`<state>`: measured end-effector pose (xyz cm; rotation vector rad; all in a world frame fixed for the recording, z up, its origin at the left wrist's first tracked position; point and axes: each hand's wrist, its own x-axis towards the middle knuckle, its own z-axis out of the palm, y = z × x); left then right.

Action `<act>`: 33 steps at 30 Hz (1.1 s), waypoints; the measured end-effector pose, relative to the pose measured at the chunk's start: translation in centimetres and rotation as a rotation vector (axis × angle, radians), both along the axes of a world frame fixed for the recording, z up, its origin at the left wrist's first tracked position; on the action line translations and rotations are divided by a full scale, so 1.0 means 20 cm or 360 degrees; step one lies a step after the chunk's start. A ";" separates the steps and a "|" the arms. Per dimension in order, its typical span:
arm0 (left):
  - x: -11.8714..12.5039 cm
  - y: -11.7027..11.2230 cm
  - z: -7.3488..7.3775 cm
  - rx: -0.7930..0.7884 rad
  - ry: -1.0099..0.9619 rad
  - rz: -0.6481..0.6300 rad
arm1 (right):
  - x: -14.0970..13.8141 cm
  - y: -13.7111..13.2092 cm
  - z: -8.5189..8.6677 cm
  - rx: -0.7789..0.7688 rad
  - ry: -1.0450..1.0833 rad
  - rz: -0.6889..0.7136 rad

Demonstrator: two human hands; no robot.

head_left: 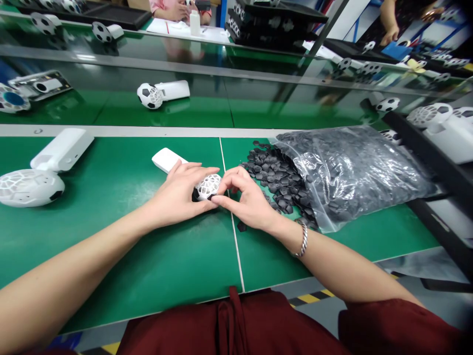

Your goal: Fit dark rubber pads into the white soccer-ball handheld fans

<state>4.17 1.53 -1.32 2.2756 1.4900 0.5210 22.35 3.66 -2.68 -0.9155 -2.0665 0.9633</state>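
Mid-frame on the green worktop, the left hand closes its fingers round the lattice ball head of a white plastic handheld fan. The right hand pinches a small black plastic tile against it. The fan seems light and stiff, its thin lattice breakable, so it is best gripped by the ball's sides. A clear bag of black tiles crowds the right, and a second white fan lies far left.

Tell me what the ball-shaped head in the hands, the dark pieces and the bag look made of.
Lattice head, held in the left hand: likely moulded plastic, white, matte; thin even ribs.
Dark pieces: probably plastic or rubber, dull black; flat identical polygons.
Bag: thin clear plastic film, glossy; wrinkles and glare, contents showing through.
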 end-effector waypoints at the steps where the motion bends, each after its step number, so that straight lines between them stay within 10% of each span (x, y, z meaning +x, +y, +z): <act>1: 0.00 0.00 0.00 -0.0011 -0.0011 0.0013 | 0.00 0.00 0.00 -0.0031 0.0002 -0.0023; 7: 0.02 0.00 0.03 -0.0040 -0.0108 0.0118 | -0.01 0.01 -0.01 -0.0395 0.0098 0.0025; 18: 0.03 0.00 0.01 0.0003 -0.0206 0.0150 | 0.00 0.05 -0.04 -0.0250 0.0153 0.0059; 24: -0.02 0.02 -0.01 -0.0120 -0.0116 -0.0028 | 0.19 0.15 0.11 -0.0260 -0.0583 0.0141; 33: 0.06 -0.06 -0.02 0.0130 0.0097 0.0335 | 0.21 0.10 0.11 -0.0066 -0.1239 0.0216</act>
